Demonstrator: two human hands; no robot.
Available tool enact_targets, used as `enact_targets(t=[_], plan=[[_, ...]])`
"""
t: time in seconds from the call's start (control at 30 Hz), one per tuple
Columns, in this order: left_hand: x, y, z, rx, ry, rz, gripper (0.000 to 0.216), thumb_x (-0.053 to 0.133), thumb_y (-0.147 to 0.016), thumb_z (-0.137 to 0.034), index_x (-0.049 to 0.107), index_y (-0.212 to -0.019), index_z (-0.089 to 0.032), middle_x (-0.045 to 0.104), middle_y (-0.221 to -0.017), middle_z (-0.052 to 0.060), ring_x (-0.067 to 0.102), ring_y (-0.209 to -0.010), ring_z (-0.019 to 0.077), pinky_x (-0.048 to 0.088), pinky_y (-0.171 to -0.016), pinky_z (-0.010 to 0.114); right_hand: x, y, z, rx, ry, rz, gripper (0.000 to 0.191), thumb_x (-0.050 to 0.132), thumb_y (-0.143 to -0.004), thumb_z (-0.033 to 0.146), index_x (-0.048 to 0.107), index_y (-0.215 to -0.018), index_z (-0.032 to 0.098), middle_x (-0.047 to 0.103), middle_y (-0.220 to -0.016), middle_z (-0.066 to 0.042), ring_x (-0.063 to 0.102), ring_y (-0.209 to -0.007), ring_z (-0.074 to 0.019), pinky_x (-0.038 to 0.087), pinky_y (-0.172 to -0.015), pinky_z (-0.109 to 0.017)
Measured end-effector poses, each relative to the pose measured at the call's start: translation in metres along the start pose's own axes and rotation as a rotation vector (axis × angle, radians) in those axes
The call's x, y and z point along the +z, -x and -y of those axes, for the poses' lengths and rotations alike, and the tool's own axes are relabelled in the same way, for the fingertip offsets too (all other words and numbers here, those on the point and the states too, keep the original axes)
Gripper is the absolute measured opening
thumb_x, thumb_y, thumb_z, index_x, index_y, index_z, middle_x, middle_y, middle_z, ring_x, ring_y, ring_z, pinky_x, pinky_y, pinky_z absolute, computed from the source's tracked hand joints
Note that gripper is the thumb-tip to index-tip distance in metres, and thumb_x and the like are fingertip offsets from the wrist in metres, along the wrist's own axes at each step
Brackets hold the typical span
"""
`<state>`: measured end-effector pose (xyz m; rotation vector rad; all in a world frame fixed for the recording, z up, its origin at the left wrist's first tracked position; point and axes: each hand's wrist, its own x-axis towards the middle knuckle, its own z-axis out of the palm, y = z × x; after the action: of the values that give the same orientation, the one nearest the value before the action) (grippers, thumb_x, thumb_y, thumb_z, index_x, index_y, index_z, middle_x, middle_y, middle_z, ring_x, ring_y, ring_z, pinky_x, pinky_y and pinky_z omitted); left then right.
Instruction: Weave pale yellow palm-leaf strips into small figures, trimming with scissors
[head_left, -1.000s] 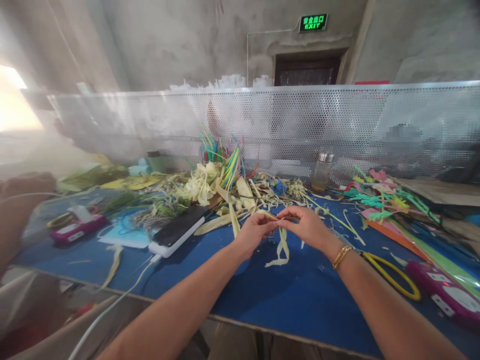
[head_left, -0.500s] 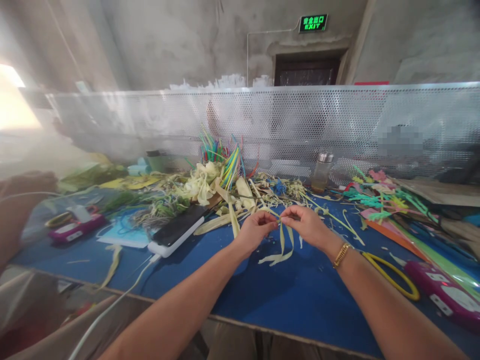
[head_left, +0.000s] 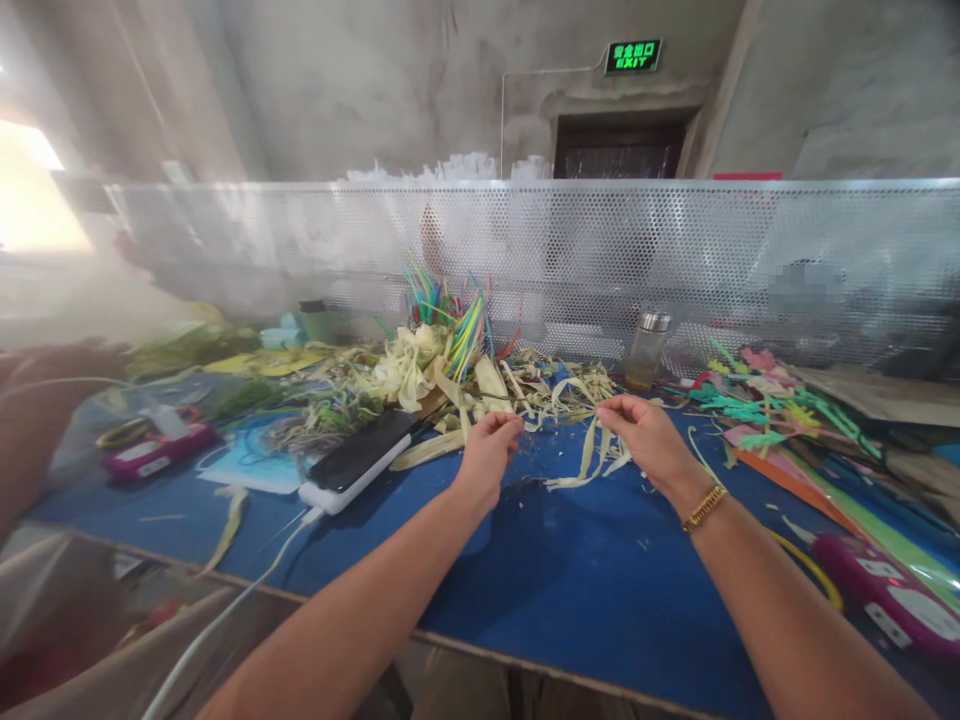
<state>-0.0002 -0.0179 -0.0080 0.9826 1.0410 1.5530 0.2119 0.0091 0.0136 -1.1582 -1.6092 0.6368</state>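
My right hand (head_left: 651,445) pinches a small bunch of pale corn husk strips (head_left: 587,466), whose loose ends hang down over the blue table (head_left: 555,580). A gold bracelet (head_left: 703,508) is on that wrist. To the left, apart from the strips, my left hand (head_left: 489,456) is closed with thumb and fingertips together. Whatever it may hold is too small or hidden to make out. Just beyond both hands lies a heap of dried corn husks (head_left: 491,385).
Left of my arms are a phone (head_left: 364,450) on a white power bank, a blue sheet (head_left: 251,462) and a purple power strip (head_left: 161,455). A glass bottle (head_left: 646,352) stands behind. Pipe-cleaner flowers (head_left: 780,400) and another power strip (head_left: 885,590) lie right. Another person's arm (head_left: 45,420) appears far left.
My hands, together at the husk strips before, are now apart. The left has drawn back leftward off the strips; the right has moved slightly right and up, carrying them.
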Motion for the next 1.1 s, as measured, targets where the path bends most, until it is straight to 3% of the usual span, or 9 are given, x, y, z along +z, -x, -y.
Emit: enact_targets(t=[0.1, 0.3, 0.47, 0.67, 0.8, 1.1], plan=[[0.001, 0.001, -0.004, 0.124, -0.015, -0.044, 0.020, 0.070, -0.062, -0.030, 0.063, -0.075, -0.016, 0.060, -0.064, -0.001, 0.043, -0.049, 0.0054, 0.027, -0.043, 0.017, -0.001, 0.000, 0.002, 0.009, -0.007, 0.022, 0.030, 0.065, -0.072, 0.044, 0.068, -0.084, 0.017, 0.067, -0.077, -0.004, 0.057, -0.070, -0.0159, 0.045, -0.068, -0.030], [0.008, 0.010, -0.001, 0.219, -0.201, 0.253, 0.029, 0.068, -0.069, -0.033, 0.071, -0.092, -0.016, 0.070, -0.087, 0.007, 0.051, -0.048, 0.0079, 0.038, -0.046, 0.021, 0.015, 0.011, 0.012, -0.039, -0.001, 0.177, 0.025, 0.066, -0.072, 0.041, 0.069, -0.083, 0.019, 0.069, -0.078, -0.003, 0.059, -0.071, -0.0160, 0.047, -0.070, -0.031], [0.006, 0.010, 0.009, 0.289, -0.319, 0.390, 0.020, 0.064, -0.074, -0.031, 0.071, -0.086, -0.017, 0.066, -0.076, 0.003, 0.053, -0.049, 0.0094, 0.042, -0.050, 0.023, 0.025, 0.019, 0.019, -0.077, 0.033, 0.237, 0.021, 0.065, -0.074, 0.038, 0.070, -0.081, 0.019, 0.071, -0.080, -0.005, 0.061, -0.074, -0.0176, 0.048, -0.072, -0.033], [0.008, 0.010, 0.003, 0.229, -0.222, 0.354, 0.017, 0.068, -0.071, -0.033, 0.068, -0.075, -0.016, 0.061, -0.061, 0.001, 0.055, -0.055, 0.0122, 0.043, -0.056, 0.024, 0.022, 0.019, 0.022, -0.040, -0.091, 0.241, 0.026, 0.063, -0.076, 0.040, 0.068, -0.089, 0.019, 0.071, -0.084, -0.004, 0.062, -0.078, -0.0174, 0.049, -0.076, -0.032], [0.008, 0.012, 0.000, 0.219, -0.173, 0.386, 0.016, 0.068, -0.072, -0.032, 0.068, -0.074, -0.016, 0.060, -0.060, 0.000, 0.053, -0.056, 0.0114, 0.041, -0.056, 0.023, 0.019, 0.018, 0.020, -0.051, -0.065, 0.201, 0.024, 0.063, -0.076, 0.040, 0.068, -0.085, 0.019, 0.069, -0.080, -0.003, 0.061, -0.075, -0.0163, 0.047, -0.073, -0.030], [0.008, 0.014, 0.000, 0.262, -0.265, 0.344, 0.017, 0.067, -0.071, -0.032, 0.067, -0.068, -0.015, 0.054, -0.055, -0.001, 0.044, -0.051, 0.0094, 0.034, -0.051, 0.022, 0.021, 0.019, 0.021, -0.090, -0.038, 0.197, 0.022, 0.061, -0.079, 0.039, 0.067, -0.082, 0.019, 0.067, -0.079, -0.003, 0.060, -0.076, -0.0162, 0.046, -0.074, -0.031]])
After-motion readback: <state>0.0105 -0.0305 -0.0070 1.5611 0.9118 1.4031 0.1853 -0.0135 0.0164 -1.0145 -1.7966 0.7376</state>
